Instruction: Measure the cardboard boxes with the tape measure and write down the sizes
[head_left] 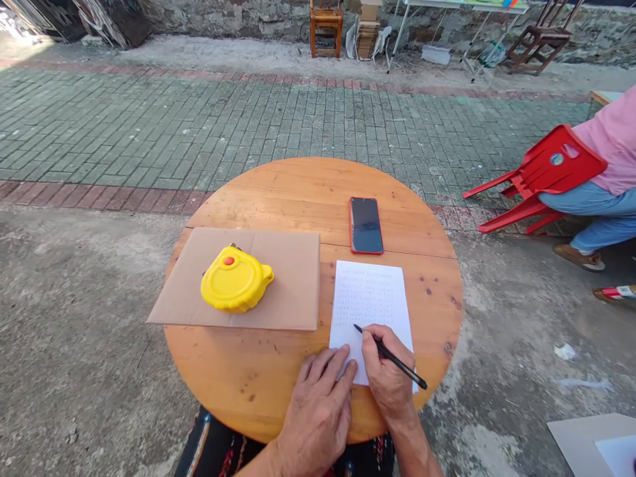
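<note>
Right hand (387, 381) grips black pen (397, 360), tip at paper (370, 291) on table (308, 192), left hand (318, 404) flat at paper's near-left corner, phone (366, 225) just beyond paper.

Handwritten lines (366, 298) on a white sheet (372, 331) are too small to read, its lower end partly hidden by the left hand (320, 401) and right hand (390, 374). The right hand also covers part of a black pen (397, 362); 2 forearms leave at the bottom edge. A yellow tool (234, 283) conceals some cardboard (295, 281). At right, the edge crops a seated person (616, 139); a red chair's (536, 172) sticker (556, 159) is illegible. A wooden chair (326, 30) and white table (447, 3) are cut off at top, a gray board (571, 434) at lower right.
</note>
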A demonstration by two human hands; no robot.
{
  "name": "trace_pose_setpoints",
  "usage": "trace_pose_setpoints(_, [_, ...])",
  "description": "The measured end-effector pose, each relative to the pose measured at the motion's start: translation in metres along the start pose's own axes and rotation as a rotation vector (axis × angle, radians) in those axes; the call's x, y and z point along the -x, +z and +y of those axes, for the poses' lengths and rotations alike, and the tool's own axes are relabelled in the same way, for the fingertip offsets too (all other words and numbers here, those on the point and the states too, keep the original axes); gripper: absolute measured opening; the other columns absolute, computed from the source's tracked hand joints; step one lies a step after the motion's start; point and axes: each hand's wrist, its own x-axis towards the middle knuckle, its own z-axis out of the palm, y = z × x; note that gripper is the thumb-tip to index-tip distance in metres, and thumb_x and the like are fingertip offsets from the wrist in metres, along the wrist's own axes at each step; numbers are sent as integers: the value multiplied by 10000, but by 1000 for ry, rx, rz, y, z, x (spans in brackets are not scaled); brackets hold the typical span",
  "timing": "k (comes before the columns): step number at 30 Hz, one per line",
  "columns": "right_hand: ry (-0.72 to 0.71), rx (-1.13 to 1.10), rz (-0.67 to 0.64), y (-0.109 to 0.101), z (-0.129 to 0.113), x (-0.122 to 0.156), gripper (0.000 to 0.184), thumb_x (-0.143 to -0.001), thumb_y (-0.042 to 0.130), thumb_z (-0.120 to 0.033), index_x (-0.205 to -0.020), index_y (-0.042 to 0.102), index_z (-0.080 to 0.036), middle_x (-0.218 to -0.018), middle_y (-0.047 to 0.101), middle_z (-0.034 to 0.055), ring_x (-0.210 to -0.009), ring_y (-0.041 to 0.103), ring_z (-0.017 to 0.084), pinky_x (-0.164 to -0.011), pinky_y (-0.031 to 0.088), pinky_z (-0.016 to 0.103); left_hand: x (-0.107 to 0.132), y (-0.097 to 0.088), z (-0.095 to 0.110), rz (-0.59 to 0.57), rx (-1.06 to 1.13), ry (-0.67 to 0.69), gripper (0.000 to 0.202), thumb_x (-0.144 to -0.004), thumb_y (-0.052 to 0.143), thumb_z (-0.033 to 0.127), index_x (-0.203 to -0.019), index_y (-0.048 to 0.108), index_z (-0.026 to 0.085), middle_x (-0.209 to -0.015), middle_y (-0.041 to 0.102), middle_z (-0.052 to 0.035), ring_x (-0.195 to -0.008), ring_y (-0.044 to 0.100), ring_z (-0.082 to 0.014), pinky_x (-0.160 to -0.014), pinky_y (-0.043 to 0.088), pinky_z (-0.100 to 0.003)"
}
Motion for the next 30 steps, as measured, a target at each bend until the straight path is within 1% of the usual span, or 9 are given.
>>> trace_pose_setpoints(8, [-6, 7, -21, 1, 1, 1, 151, -924, 530, -192, -808, 625, -184, -657, 653, -24, -548, 616, 105, -564, 493, 188, -1, 0, -1, -15, 18, -2, 501, -820, 471, 42, -1306, 567, 112, -1375, 586, -143, -1206, 535, -294, -974, 492, -492])
trace_pose_setpoints(12, [-7, -4, -43, -2, 1, 2, 153, -921, 531, -192, -799, 623, -189, -640, 642, -34, -531, 599, 99, -552, 483, 184, -1, 0, -1, -18, 18, -6, 499, -824, 474, 51, -1309, 565, 117, -1385, 580, -141, -1207, 536, -296, -971, 493, -496])
trace_pose_setpoints(18, [-6, -16, -20, -1, 2, 2, 146, -918, 533, -190, -808, 629, -187, -651, 655, -32, -543, 607, 96, -558, 488, 177, -2, 0, -1, -4, 15, -7, 479, -835, 462, 53, -1296, 575, 119, -1374, 591, -136, -1196, 546, -295, -962, 505, -493])
trace_pose_setpoints(26, [1, 17, -36, 0, 1, 1, 161, -922, 529, -203, -794, 628, -193, -634, 644, -30, -529, 602, 110, -549, 497, 199, -3, -2, 0, -1, 31, -31, 468, -843, 460, 51, -1285, 590, 130, -1360, 606, -125, -1195, 546, -283, -970, 512, -485])
trace_pose_setpoints(30, [7, -7, -2, -3, 2, 3, 154, -921, 528, -203, -800, 624, -193, -642, 654, -24, -534, 610, 115, -538, 496, 203, -2, -2, 0, 1, 18, -24, 465, -845, 458, 52, -1284, 588, 133, -1362, 603, -126, -1197, 547, -288, -976, 506, -490])
